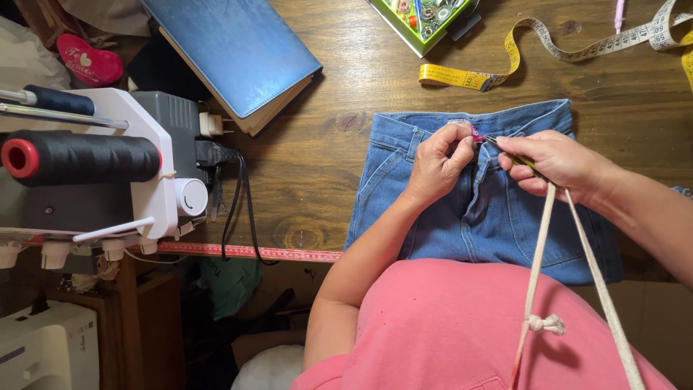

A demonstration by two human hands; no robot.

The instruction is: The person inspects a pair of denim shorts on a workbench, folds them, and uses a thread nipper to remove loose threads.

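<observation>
Left hand point(437, 165) pinching a small pink tab point(477, 133) at the waistband of the blue denim garment point(498, 209), spread flat on the wooden table point(346, 87) before the pink shirt. Right hand point(552, 162) closed around a thin dark tool point(514, 154), tip near the tab, cream cord point(538, 267) hanging from it. Yellow tape measure point(520, 54) curled beyond; green rectangular box point(422, 18) at top edge; blue book point(234, 50) left; black thread spool point(79, 157) on the white machine
</observation>
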